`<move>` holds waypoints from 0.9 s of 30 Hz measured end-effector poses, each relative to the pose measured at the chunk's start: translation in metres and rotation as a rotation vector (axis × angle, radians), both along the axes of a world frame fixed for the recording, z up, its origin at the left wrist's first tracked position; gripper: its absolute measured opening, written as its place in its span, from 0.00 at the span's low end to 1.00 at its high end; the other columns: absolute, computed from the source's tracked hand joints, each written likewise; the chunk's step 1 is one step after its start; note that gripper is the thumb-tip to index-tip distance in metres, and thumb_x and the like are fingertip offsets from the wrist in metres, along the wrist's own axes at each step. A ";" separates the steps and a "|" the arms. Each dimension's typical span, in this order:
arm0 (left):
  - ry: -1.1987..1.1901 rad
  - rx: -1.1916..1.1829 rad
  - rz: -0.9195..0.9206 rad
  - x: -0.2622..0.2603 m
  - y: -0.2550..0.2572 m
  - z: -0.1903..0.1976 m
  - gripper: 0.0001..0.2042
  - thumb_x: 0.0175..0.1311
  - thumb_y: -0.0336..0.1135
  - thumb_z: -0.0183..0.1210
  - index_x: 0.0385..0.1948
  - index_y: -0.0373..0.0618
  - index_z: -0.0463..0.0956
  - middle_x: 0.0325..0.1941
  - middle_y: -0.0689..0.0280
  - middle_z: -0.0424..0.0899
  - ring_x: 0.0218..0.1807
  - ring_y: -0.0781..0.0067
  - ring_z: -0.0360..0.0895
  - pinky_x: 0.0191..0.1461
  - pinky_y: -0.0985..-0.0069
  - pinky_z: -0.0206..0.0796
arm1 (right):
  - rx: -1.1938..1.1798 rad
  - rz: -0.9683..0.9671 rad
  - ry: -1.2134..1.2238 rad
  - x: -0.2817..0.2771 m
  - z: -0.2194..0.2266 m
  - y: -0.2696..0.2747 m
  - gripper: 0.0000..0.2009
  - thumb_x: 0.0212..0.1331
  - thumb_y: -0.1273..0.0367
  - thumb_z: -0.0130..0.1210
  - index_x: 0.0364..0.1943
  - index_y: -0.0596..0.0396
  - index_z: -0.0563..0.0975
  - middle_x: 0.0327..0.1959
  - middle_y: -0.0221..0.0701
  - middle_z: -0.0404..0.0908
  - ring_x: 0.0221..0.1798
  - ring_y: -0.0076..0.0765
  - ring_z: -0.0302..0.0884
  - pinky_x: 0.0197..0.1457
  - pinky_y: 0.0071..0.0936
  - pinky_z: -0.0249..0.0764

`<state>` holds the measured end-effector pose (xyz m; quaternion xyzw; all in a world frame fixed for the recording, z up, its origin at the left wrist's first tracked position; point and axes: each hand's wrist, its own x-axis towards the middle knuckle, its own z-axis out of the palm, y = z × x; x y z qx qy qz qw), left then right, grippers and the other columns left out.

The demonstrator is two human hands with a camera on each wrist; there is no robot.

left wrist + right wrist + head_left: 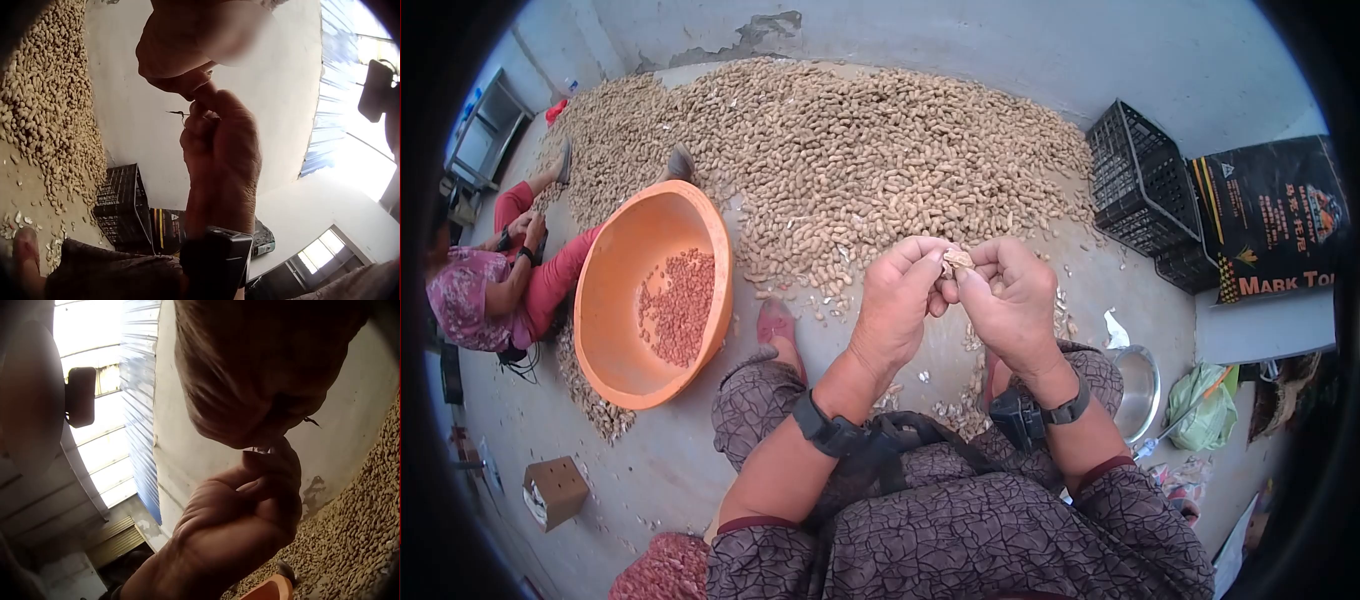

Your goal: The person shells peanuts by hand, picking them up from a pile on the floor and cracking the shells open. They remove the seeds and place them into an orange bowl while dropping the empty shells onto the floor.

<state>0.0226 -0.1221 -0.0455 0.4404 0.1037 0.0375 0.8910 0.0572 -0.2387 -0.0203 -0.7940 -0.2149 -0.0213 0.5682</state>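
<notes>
In the head view a cracked peanut [956,260] is between the fingertips of both hands, held up in front of the body. My left hand [897,300] pinches it from the left with thumb and finger. From the other side my right hand [1015,300] grips it, thumb on top and fingers curled below. The wrist views show the fingertips of the two hands meeting, with the peanut mostly hidden behind them. Beyond the hands a large heap of unshelled peanuts [900,160] spreads along the wall.
An orange basin [610,290] with red peanut kernels [680,310] stands at the left, beside another seated person [485,290]. To the right are a black crate [1145,180], a printed black sack [1270,220], a metal bowl [1138,390] and a green bag [1203,410]. A small cardboard box [557,490] stands lower left.
</notes>
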 end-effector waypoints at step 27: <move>-0.053 -0.068 -0.198 -0.002 0.019 0.014 0.11 0.56 0.27 0.47 0.39 0.35 0.72 0.25 0.67 0.76 0.25 0.84 0.71 0.25 0.89 0.62 | 0.031 0.120 -0.248 0.005 -0.005 -0.007 0.05 0.44 0.80 0.52 0.27 0.60 0.72 0.15 0.28 0.71 0.16 0.18 0.68 0.17 0.18 0.61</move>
